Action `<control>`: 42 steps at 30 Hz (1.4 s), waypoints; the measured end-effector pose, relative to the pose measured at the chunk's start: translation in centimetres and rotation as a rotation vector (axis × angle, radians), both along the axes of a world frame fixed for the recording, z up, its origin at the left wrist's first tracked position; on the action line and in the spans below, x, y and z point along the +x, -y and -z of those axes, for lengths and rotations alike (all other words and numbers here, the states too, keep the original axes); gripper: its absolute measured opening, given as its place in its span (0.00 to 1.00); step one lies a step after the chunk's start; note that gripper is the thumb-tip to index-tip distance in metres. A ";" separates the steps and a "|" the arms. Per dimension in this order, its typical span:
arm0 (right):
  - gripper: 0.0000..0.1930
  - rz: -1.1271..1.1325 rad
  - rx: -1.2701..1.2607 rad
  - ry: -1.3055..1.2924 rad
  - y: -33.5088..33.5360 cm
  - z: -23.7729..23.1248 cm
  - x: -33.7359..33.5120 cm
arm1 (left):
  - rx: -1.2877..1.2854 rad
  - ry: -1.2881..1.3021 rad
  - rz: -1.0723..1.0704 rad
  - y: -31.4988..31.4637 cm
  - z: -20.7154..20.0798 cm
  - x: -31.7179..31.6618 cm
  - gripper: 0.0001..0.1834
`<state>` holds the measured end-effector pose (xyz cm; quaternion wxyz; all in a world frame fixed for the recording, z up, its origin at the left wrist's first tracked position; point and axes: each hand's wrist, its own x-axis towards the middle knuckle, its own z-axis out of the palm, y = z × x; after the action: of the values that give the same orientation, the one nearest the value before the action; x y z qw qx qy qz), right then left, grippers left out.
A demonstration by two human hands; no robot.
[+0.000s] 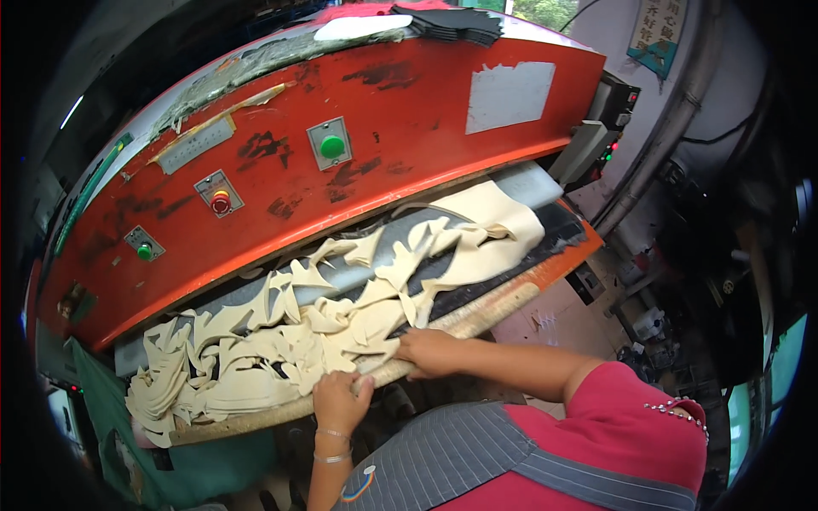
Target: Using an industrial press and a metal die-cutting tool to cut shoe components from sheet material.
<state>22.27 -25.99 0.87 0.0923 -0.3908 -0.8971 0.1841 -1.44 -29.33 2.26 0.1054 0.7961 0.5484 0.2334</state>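
A cream, cut-out sheet (396,271), like leather or soft fabric with shaped holes, lies in a crumpled web along the bed of a red press. My left hand (339,399) is at the near edge of the bed, its fingers bent over the sheet's lower edge and its thumb to the right. Just right of it, my right hand (430,352) has its fingers curled at the sheet's edge; the fingertips are partly hidden. Toward the left, the sheet piles up in folds, while at the far right a broader uncut part lies flatter.
The red press body (392,111) rises behind the bed, with a green button (331,146) and a red knob (221,202). A worn padded rail (477,319) runs along the near edge. Green cloth (128,426) hangs at the lower left. Black sheets (447,25) lie on top.
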 end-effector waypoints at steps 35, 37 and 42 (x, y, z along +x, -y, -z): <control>0.56 0.478 -0.285 -0.794 -10.8 -10.9 8.0 | -0.168 0.491 0.416 -16.8 -7.6 7.4 0.28; 0.52 0.459 -0.274 -0.895 -9.7 -9.8 6.6 | -0.502 0.844 0.498 -13.3 -6.8 10.1 0.30; 0.51 0.077 -0.393 -0.873 -9.2 -9.4 6.9 | -0.844 1.407 0.385 -7.2 -6.9 11.1 0.30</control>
<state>29.13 -16.83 10.27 0.3914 -0.3199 -0.7077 0.4936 9.69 -22.11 9.16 0.7491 0.4385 0.2507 0.4286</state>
